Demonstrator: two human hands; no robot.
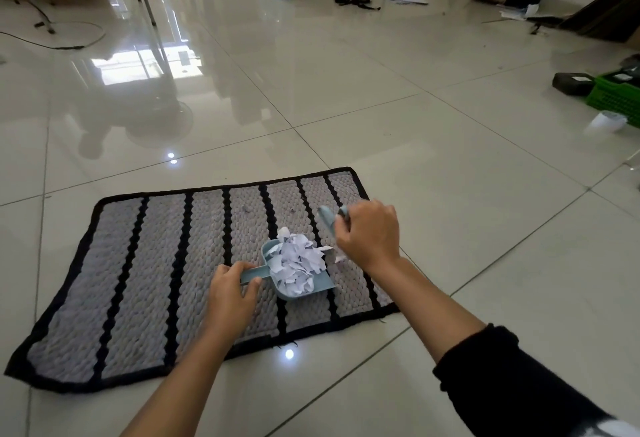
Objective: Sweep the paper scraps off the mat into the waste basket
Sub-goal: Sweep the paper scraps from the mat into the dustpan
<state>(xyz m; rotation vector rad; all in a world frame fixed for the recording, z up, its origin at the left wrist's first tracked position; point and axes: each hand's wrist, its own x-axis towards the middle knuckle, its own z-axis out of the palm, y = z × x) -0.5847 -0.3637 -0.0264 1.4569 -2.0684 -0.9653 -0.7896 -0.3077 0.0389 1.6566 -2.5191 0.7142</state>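
Person is crouching over a grey mat (145, 280) with black stripes, lying on a glossy tiled floor (398, 131). Left hand (230, 293) is closing its grip around the handle of a small light-blue dustpan (275, 272), fingers wrapping over the handle, pan sitting on the mat toward its right half. White paper scraps (298, 263) are piling up inside the dustpan, heaped above its rim; a few bits are lying just beside the pan's right edge, near the right hand. Right hand (369, 235) is gripping a small light-blue brush (329, 220), fist closed on it, brush body sticking out to the upper left of the knuckles and blurred; bristles not clearly showing. Right forearm is wearing a black sleeve (512, 377) pushed up; left forearm is bare. Rest of the mat is looking mostly free of scraps, only tiny specks near the far edge. At far right on the floor, a green plastic basket (614, 97) is sitting well apart from the mat, with a dark box (571, 83) touching its left side and a clear cup (606, 121) lying near it.
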